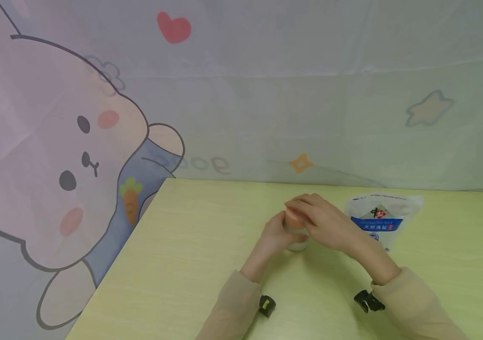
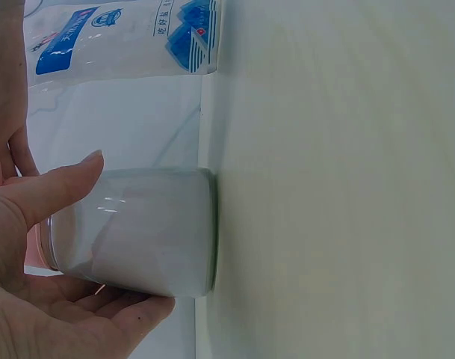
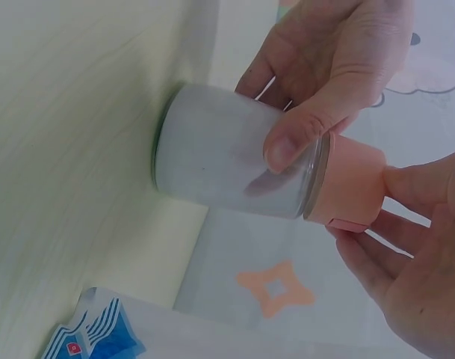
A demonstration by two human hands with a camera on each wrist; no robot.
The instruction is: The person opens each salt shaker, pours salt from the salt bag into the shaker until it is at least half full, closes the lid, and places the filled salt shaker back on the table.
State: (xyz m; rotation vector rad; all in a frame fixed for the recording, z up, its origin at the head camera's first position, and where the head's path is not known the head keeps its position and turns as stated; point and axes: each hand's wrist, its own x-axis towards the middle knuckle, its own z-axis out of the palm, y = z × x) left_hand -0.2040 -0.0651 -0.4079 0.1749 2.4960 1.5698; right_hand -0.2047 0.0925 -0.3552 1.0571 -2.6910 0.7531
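Note:
A clear glass jar (image 3: pixel 220 149) filled with white contents stands upright on the table, a pink-orange cap (image 3: pixel 350 183) on its top. My left hand (image 1: pixel 276 232) grips the jar around its upper body, thumb on one side and fingers on the other, as the left wrist view shows. From above, my right hand (image 1: pixel 324 221) holds the cap between thumb and fingers. To the right of the jar is a white and blue salt bag (image 1: pixel 378 218), partly behind my right wrist in the head view.
The pale yellow wooden table (image 1: pixel 182 264) extends on both sides of the hands. Behind it hangs a cloth backdrop (image 1: pixel 245 113) printed with a cartoon rabbit, a heart and stars. A black strap piece (image 1: pixel 267 306) is by the left sleeve, another (image 1: pixel 368 301) by the right.

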